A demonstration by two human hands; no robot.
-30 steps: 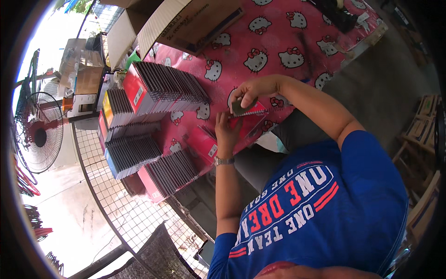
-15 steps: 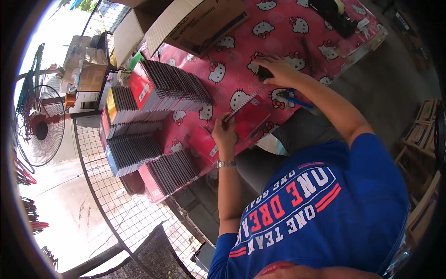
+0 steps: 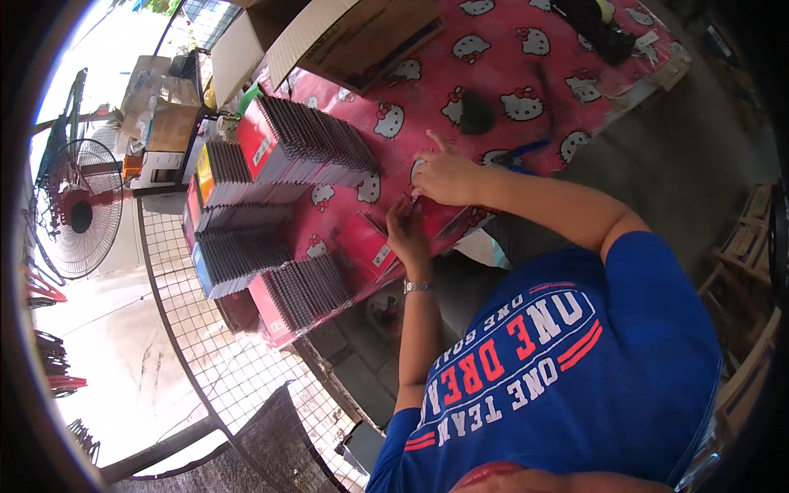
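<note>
My left hand (image 3: 407, 232) is closed, its fingers curled above the red spiral notebook (image 3: 444, 222) at the table's near edge. Against its fingertips, my right hand (image 3: 446, 175) makes a pinch with the index finger stretched out. A tiny pale bit shows at the meeting fingertips, too small to name. Both hands cover much of the notebook. Left of them lies another red notebook (image 3: 367, 251). Beyond my right hand rests a dark rounded object (image 3: 477, 112), its kind unclear. A blue-handled tool (image 3: 526, 150) lies beside my right wrist.
Stacks of spiral notebooks stand at the left: a tall red one (image 3: 308, 144), a yellow one (image 3: 226, 174), a blue one (image 3: 238, 261) and a pink one (image 3: 300, 300). An open cardboard box (image 3: 374, 41) sits at the back. A black tape dispenser-like object (image 3: 596, 29) lies far right.
My right hand has left the dark rounded object and come toward me and left, to my left hand's fingertips. My left hand has shifted slightly on the notebook.
</note>
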